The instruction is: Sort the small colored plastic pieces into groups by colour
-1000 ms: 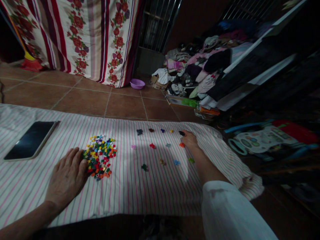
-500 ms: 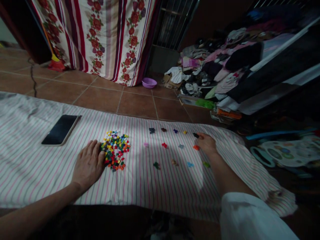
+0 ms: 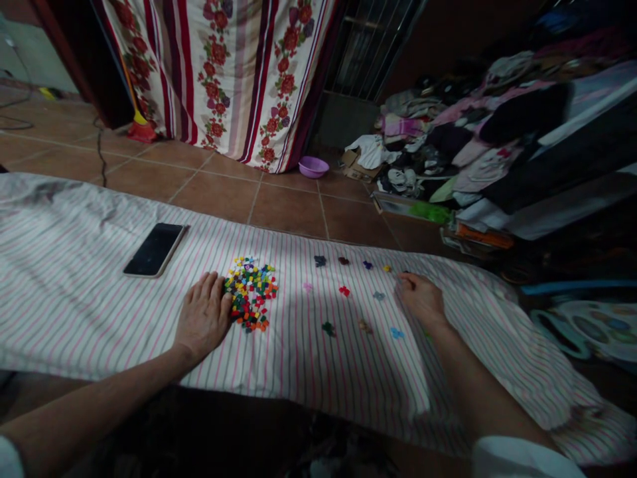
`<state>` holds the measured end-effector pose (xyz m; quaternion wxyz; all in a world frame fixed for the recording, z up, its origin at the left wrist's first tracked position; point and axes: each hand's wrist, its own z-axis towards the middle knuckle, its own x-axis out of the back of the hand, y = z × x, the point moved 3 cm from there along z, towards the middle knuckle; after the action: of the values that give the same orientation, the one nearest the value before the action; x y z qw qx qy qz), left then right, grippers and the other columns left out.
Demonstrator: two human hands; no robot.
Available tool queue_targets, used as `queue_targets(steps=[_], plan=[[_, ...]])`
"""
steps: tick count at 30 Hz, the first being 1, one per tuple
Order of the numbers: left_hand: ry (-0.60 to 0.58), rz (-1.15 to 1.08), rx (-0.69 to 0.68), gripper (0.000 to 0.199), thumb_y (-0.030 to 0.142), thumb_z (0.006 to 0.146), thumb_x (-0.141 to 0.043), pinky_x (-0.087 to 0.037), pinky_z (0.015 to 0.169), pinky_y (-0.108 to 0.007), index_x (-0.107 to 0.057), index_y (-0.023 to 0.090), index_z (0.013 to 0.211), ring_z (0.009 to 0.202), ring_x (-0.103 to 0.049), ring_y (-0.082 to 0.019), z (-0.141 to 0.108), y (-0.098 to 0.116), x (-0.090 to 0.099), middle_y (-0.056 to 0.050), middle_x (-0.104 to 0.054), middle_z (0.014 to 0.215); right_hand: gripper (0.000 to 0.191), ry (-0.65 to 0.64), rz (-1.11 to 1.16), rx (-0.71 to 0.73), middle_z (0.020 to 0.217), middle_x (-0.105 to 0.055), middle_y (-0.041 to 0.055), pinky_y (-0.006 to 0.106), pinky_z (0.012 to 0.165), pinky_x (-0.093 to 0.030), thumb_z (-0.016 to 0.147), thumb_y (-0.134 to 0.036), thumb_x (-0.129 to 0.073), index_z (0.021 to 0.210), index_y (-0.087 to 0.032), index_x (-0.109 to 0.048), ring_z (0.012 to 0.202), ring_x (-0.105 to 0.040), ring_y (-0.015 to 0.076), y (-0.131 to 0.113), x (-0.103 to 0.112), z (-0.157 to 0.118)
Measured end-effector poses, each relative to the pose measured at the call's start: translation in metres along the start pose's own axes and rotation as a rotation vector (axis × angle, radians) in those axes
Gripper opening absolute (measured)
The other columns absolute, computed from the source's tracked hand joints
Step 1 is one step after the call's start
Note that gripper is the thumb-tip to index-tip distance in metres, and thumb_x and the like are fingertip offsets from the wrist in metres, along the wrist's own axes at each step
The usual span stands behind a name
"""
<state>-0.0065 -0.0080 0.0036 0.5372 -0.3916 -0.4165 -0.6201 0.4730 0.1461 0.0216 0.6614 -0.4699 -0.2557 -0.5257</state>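
My left hand lies flat on the cloth, its fingertips against the left side of a mixed heap of small colourful cubes. Over at the right, my right hand has its fingers pressed together at a small black cluster, mostly covered by the fingertips. What they pinch, if anything, is hidden. Small one-colour clusters sit in rows between the hands: dark grey, brown, dark blue, yellow, pink, red, grey, dark green, tan and light blue.
A striped cloth covers the low surface. A phone lies on it at left. Beyond are a tiled floor, a purple basin, a floral curtain, a red broom and heaped clothes.
The view has shifted, moving everything rightward in the picture. My right hand has come slightly nearer on the cloth and now covers the orange cluster. My left hand stays beside the heap.
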Motion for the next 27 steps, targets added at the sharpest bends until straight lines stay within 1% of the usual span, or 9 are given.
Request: queue_targets(steps=[5, 11, 19, 23, 27], plan=[[-0.028, -0.030, 0.024, 0.043, 0.030, 0.093, -0.031, -0.033, 0.108, -0.050, -0.060, 0.009, 0.117, 0.138, -0.037, -0.032, 0.001, 0.001, 0.001, -0.020, -0.056, 0.134, 0.029, -0.045, 0.014, 0.049, 0.089, -0.071, 0.0101, 0.040, 0.081, -0.051, 0.075, -0.022, -0.045, 0.082, -0.020, -0.073, 0.085, -0.066, 0.0262, -0.028, 0.005, -0.008], [-0.018, 0.010, -0.002, 0.039, 0.030, 0.092, -0.033, -0.032, 0.108, -0.049, -0.061, 0.011, 0.110, 0.138, -0.037, -0.033, 0.000, 0.001, 0.000, -0.019, -0.056, 0.133, 0.029, -0.107, 0.137, 0.210, 0.092, -0.072, 0.0077, 0.036, 0.084, -0.051, 0.080, -0.025, -0.045, 0.086, -0.022, -0.073, 0.088, -0.066, 0.0228, -0.068, 0.007, -0.025], [-0.048, 0.024, -0.006, 0.036, 0.030, 0.093, -0.034, -0.034, 0.107, -0.049, -0.060, 0.013, 0.112, 0.137, -0.037, -0.033, 0.000, 0.002, 0.003, -0.017, -0.056, 0.134, 0.028, -0.176, 0.230, 0.417, 0.094, -0.072, 0.0075, 0.036, 0.083, -0.052, 0.087, -0.030, -0.047, 0.093, -0.021, -0.073, 0.090, -0.066, 0.0221, -0.122, 0.009, -0.047], [-0.080, 0.017, 0.014, 0.037, 0.030, 0.093, -0.035, -0.034, 0.107, -0.049, -0.060, 0.013, 0.113, 0.137, -0.037, -0.034, 0.001, 0.003, 0.004, -0.016, -0.055, 0.136, 0.027, -0.237, 0.275, 0.495, 0.093, -0.071, 0.0068, 0.033, 0.081, -0.053, 0.090, -0.028, -0.046, 0.096, -0.022, -0.072, 0.088, -0.067, 0.0203, -0.155, 0.002, -0.063], [-0.078, 0.008, 0.012, 0.035, 0.031, 0.092, -0.037, -0.033, 0.108, -0.049, -0.059, 0.016, 0.115, 0.138, -0.036, -0.033, 0.002, 0.004, 0.006, -0.013, -0.054, 0.138, 0.027, -0.290, 0.357, 0.612, 0.092, -0.071, 0.0075, 0.033, 0.080, -0.054, 0.093, -0.023, -0.045, 0.098, -0.021, -0.071, 0.088, -0.066, 0.0197, -0.188, -0.014, -0.080]])
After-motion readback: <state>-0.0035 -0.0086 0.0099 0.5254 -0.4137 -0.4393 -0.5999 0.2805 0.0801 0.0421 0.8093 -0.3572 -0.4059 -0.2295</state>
